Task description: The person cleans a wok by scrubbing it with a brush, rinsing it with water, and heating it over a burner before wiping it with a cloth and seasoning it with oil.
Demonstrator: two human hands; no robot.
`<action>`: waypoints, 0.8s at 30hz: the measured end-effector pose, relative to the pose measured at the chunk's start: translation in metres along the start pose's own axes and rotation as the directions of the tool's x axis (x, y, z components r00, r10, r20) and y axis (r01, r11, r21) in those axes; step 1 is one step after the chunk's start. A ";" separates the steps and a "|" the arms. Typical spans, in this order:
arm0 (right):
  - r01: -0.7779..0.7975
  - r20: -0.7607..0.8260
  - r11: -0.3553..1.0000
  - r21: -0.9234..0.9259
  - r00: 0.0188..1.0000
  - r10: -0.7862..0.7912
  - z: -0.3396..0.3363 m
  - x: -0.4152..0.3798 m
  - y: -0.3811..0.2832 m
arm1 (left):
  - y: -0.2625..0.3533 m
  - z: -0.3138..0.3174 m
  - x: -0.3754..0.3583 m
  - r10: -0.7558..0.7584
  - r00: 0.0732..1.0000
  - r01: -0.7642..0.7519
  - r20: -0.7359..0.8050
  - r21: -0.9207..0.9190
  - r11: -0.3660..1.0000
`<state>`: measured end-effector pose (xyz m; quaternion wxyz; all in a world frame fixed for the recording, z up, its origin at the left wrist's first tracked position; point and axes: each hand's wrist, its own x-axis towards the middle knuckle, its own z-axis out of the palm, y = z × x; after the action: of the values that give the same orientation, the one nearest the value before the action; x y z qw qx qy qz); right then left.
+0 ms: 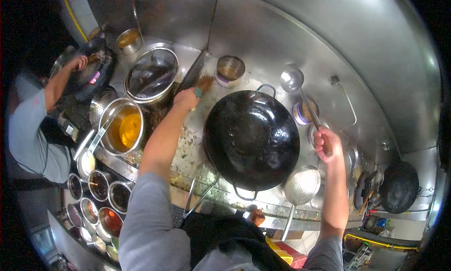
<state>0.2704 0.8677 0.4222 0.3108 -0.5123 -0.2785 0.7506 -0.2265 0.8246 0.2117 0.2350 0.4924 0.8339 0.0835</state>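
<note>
A large black wok (251, 139) with two loop handles sits in front of me, its inside dark and shiny. My right hand (327, 144), right of the wok, is wrapped around the wooden grip of a ladle (292, 79). The ladle's metal bowl is raised near the back wall. To the wok's left, my left hand (187, 99) is closed on a brown wok brush (205, 82) with a green band, slightly blurred. The brush end is over the counter (185, 144), where food scraps lie scattered.
Left of my left arm stand a pot of orange oil (129, 130) and a large mesh strainer (152, 73). Several seasoning containers (110, 221) crowd the lower left. A perforated skimmer (303, 185) lies right of the wok. Another person's hand (77, 63) works at the far left.
</note>
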 end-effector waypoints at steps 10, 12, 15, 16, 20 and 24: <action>0.156 -0.153 0.986 -0.056 0.975 -0.163 -0.030 -0.059 0.024 | 0.024 -0.032 -0.025 0.238 0.968 -0.242 0.080 0.034 0.970; 0.193 -0.186 0.981 -0.037 0.963 -0.196 -0.034 -0.076 0.022 | 0.016 -0.019 0.001 0.127 0.975 -0.160 0.182 0.181 0.970; 0.228 -0.171 0.961 -0.157 0.952 -0.254 -0.043 -0.107 0.027 | 0.039 -0.067 -0.018 0.064 0.992 -0.087 0.108 0.229 0.969; 0.221 -0.176 0.963 -0.157 0.953 -0.247 -0.051 -0.111 0.031 | 0.041 -0.071 -0.012 0.098 0.991 -0.117 0.094 0.233 0.965; 0.290 -0.306 0.939 -0.185 0.891 -0.336 -0.048 -0.123 0.038 | 0.032 -0.002 0.058 0.015 0.995 -0.013 -0.095 0.016 1.000; 0.260 -0.332 0.955 -0.143 0.896 -0.294 -0.063 -0.138 0.040 | 0.031 0.000 0.035 -0.057 0.998 0.055 0.029 0.069 0.996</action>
<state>0.3617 0.7442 0.4545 0.4345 -0.6068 -0.3243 0.5813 -0.2161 0.8702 0.2128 0.2334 0.4776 0.8460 0.0408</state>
